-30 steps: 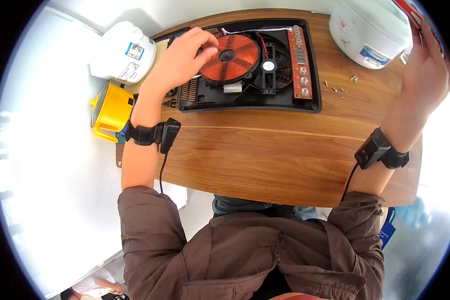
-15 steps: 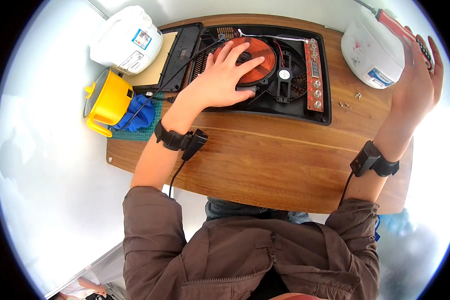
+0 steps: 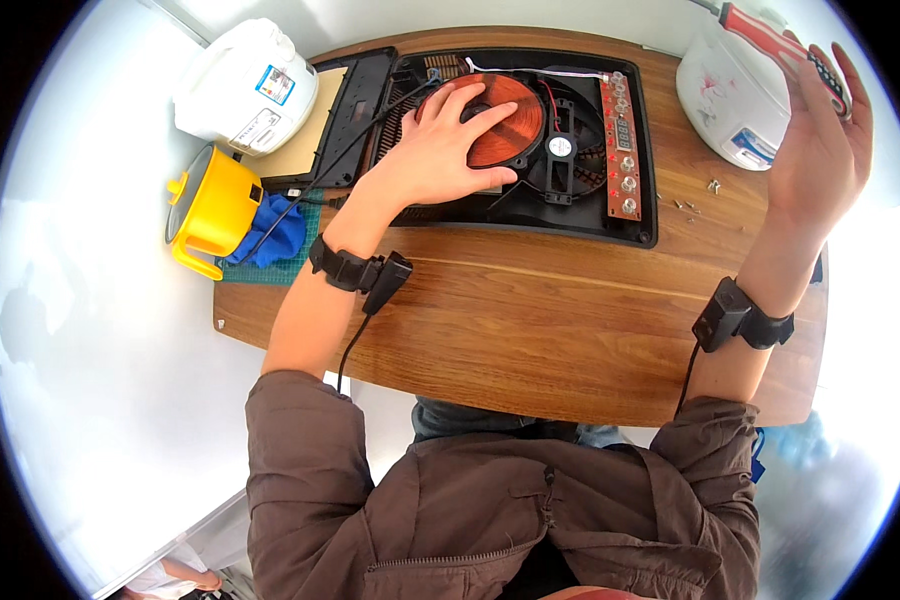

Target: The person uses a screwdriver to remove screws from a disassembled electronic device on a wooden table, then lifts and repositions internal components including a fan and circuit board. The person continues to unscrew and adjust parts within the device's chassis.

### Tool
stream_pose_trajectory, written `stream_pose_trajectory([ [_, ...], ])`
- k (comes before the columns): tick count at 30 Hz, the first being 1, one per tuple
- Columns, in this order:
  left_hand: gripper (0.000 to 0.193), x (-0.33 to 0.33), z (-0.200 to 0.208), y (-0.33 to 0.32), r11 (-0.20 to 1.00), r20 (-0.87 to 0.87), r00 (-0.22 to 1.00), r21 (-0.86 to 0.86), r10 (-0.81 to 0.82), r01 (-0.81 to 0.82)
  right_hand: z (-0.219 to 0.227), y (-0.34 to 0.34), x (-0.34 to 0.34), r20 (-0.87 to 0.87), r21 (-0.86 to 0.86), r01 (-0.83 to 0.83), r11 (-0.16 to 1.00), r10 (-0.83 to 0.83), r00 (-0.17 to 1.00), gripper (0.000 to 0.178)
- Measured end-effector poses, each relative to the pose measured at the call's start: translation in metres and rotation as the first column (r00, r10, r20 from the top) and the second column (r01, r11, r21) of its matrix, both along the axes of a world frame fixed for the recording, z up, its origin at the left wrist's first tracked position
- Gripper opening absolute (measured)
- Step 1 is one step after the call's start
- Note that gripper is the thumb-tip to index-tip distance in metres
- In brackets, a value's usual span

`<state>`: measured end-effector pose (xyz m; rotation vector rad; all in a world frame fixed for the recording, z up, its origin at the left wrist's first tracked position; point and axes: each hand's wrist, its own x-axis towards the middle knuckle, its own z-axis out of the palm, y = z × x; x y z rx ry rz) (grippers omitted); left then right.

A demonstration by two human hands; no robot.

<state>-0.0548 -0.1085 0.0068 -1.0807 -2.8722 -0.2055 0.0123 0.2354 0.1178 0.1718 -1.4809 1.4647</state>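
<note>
My left hand (image 3: pixel 435 155) rests with fingers spread over a copper-coloured coil (image 3: pixel 525 125). The coil sits in the opened black casing of an induction cooker (image 3: pixel 530 222), next to a black fan (image 3: pixel 561 172) with a round white label. Along the casing's right side runs a red-brown circuit board (image 3: pixel 623 175) with a small display and buttons. At the upper right, my right hand (image 3: pixel 820 165) is raised with a red-and-black screwdriver (image 3: pixel 765 38) between its fingers. Its shaft points up and left, and its tip is out of view.
Small screws (image 3: pixel 690 208) lie right of the casing, before a white rice cooker (image 3: pixel 720 95). Another white appliance (image 3: pixel 240 90), a black panel (image 3: pixel 365 110), a yellow pot (image 3: pixel 210 210) and a blue cloth (image 3: pixel 278 232) on a green mat (image 3: pixel 305 270) stand left. A black cable (image 3: pixel 305 190) crosses there.
The screwdriver and my right hand have shifted slightly up and left. My left hand stays spread on the coil. The whole view has moved a little.
</note>
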Motion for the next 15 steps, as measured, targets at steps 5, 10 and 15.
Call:
stream_pose_trajectory([
  [5,0.082,-0.0007,-0.0004,-0.0005,0.999,-0.010,1.000,0.041,0.019,-0.019,-0.0034,0.0070,-0.0047,-0.033,-0.009,-0.038,0.999,0.038,0.999,0.046],
  [10,0.078,0.0002,-0.0001,-0.0019,0.998,-0.061,0.998,0.066,-0.005,0.009,-0.0033,0.0083,-0.0020,-0.036,0.000,-0.016,1.000,0.016,0.999,0.046],
  [15,0.074,0.0052,0.0053,-0.0024,0.997,-0.070,0.997,0.071,-0.008,0.013,-0.0014,0.0018,0.0009,0.014,0.103,0.168,0.980,-0.170,0.985,0.032],
])
